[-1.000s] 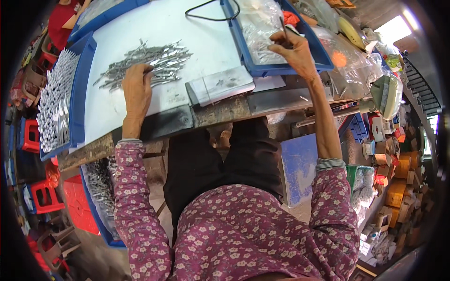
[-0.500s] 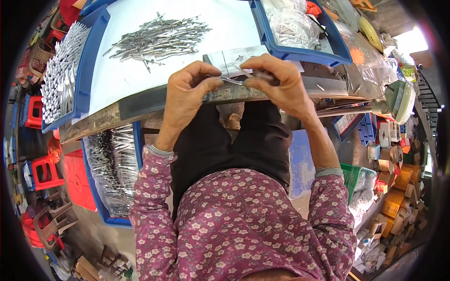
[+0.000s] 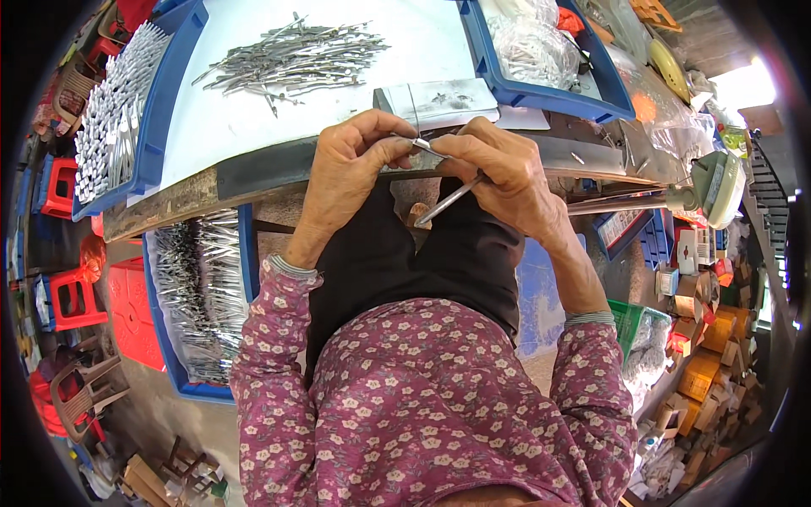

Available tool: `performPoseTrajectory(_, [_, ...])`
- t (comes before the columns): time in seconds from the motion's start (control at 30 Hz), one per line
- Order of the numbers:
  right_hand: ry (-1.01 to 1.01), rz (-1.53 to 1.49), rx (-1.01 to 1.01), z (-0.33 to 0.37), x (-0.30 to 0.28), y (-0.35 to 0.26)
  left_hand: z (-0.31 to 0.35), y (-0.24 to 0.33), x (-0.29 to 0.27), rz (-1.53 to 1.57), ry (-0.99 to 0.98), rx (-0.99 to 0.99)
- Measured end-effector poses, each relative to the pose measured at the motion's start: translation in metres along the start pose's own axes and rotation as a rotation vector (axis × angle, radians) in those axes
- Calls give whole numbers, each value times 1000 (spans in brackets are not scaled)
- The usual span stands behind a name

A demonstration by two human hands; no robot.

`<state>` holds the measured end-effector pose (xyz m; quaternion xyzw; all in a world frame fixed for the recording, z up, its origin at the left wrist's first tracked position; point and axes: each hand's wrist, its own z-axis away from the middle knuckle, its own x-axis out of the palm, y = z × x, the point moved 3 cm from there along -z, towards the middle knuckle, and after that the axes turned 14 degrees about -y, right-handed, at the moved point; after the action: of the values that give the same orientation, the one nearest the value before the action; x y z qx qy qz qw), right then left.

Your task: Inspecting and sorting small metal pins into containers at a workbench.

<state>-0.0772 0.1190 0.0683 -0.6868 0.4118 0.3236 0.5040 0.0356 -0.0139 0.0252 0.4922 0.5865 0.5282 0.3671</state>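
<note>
Head view: closest up are plum sleeves (image 3: pixel 274 372) in soft floral cloth. Past them, the bare left hand (image 3: pixel 345 169) has thumb and forefinger pinched on one end of a small, shiny silver metal strip (image 3: pixel 421 144), right by the front edge of a rough, white-covered wooden bench (image 3: pixel 182 199). The bare right hand (image 3: pixel 511 165) pinches the other end, fingers curled around a slim grey round rod (image 3: pixel 448 204) too, which slants below the bench's edge. Just inside that edge lies a flat block in smudged white paper (image 3: pixel 463 100). Mid-bench there's a messy heap of thin, dull grey metal strips (image 3: pixel 300 59). Bench's left side: a blue plastic tray (image 3: pixel 162 127) packed with slender pale rods (image 3: pixel 110 127). Right side: another blue tray (image 3: pixel 562 99) holding crinkly clear plastic bags (image 3: pixel 525 55).
</note>
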Motion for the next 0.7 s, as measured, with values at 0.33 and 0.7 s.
performPoseTrajectory(0.33, [-51, 22, 9, 2, 5, 2, 2, -7, 0, -20, -35, -23])
performPoseTrajectory(0.7, [-189, 127, -48, 5, 4, 6, 2, -24, -1, 120, 2, -39])
